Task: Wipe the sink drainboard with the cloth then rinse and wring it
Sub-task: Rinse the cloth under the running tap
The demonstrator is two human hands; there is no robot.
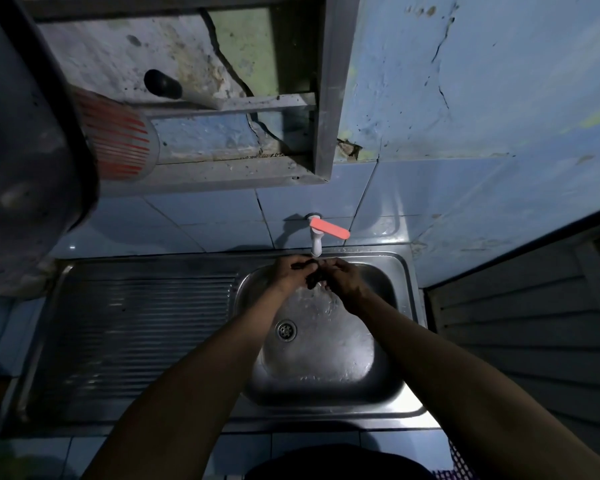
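A small dark cloth [311, 274] is bunched between both hands, right under the white tap [316, 244] with its pink lever [329, 227]. My left hand [290, 271] grips the cloth's left part and my right hand [342, 277] grips its right part, both held over the steel sink basin [326, 344]. Wet streaks show on the basin wall below the hands. The ribbed drainboard [136, 327] lies to the left of the basin with nothing on it.
The drain [285, 330] sits in the basin floor beneath my left forearm. A metal shelf [222, 98] hangs on the wall above, with a red-striped cup [118, 143] and a dark pot [21, 133] at the left. Grey panelling [520, 327] stands at the right.
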